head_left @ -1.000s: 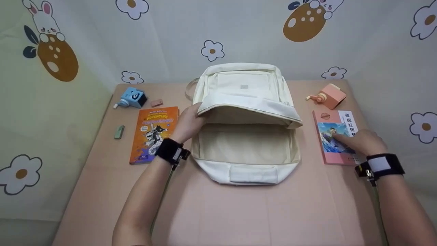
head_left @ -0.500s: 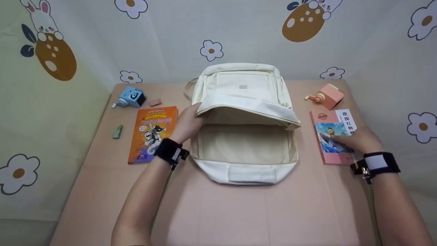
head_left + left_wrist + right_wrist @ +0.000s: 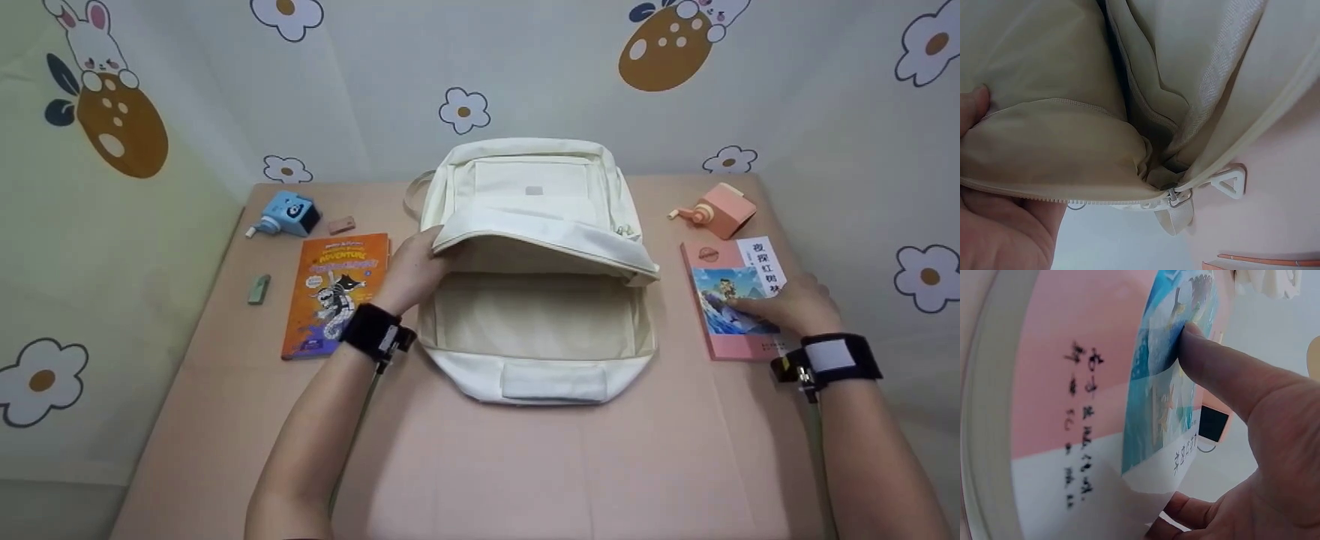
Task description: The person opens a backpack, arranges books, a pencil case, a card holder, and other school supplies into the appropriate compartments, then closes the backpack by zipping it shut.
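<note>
A cream backpack (image 3: 540,379) lies unzipped in the middle of the table, its main compartment gaping toward me. My left hand (image 3: 414,271) pinches the raised edge of its front panel at the left side. In the left wrist view the thumb (image 3: 981,101) is on the inner lining, the other fingers outside beyond the zipper (image 3: 1072,201). At the right, my right hand (image 3: 799,306) holds a pink book (image 3: 731,346) with a blue picture by its right edge. The thumb (image 3: 1207,354) presses on the cover; the other fingers curl at the edge, partly hidden behind it.
Left of the backpack lie an orange book (image 3: 322,300), a green eraser (image 3: 259,289), a pink eraser (image 3: 341,225) and a blue crank-handled box (image 3: 291,214), perhaps a pencil sharpener. A similar pink box (image 3: 720,211) lies behind the pink book. A printed cloth backdrop (image 3: 375,90) surrounds the table.
My right hand has shifted slightly left on the pink book. The left hand keeps its grip on the backpack's panel, which stays raised.
</note>
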### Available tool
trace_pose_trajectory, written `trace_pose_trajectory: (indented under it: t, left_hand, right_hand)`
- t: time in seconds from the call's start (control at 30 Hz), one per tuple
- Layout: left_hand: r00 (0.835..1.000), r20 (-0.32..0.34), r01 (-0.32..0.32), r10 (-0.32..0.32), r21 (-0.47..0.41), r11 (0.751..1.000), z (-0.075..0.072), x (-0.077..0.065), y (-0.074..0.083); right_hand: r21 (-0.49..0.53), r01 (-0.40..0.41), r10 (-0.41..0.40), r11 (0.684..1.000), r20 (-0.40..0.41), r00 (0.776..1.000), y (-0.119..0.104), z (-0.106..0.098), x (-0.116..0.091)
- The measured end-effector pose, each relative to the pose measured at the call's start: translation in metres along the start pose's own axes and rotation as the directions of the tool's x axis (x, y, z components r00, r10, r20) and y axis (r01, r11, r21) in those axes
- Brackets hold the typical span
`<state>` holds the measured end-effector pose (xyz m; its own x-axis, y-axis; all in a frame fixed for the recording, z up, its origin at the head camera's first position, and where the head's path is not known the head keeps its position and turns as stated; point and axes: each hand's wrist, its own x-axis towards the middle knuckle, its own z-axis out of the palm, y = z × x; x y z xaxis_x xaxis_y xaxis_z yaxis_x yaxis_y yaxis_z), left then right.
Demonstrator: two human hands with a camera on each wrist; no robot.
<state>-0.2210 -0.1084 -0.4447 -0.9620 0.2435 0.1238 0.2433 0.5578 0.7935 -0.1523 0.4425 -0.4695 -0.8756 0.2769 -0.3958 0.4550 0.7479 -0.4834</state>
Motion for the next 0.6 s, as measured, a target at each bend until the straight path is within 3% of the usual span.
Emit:
trace_pose_trajectory:
  t: [0.43,0.6]
  left_hand:
    - [1.0,0.001,0.015,-0.015,0.003,1.0,-0.0005,-0.0003,-0.0011]
    - [1.0,0.001,0.005,-0.005,0.007,1.0,0.0,-0.0004,-0.0019]
  right_hand:
    - [0.057,-0.03,0.025,0.998,0.081,0.996,0.0016,-0.0027,0.0032]
    - [-0.013,0.024,-0.023,1.0,0.065,0.998,0.002,-0.0022,0.0037]
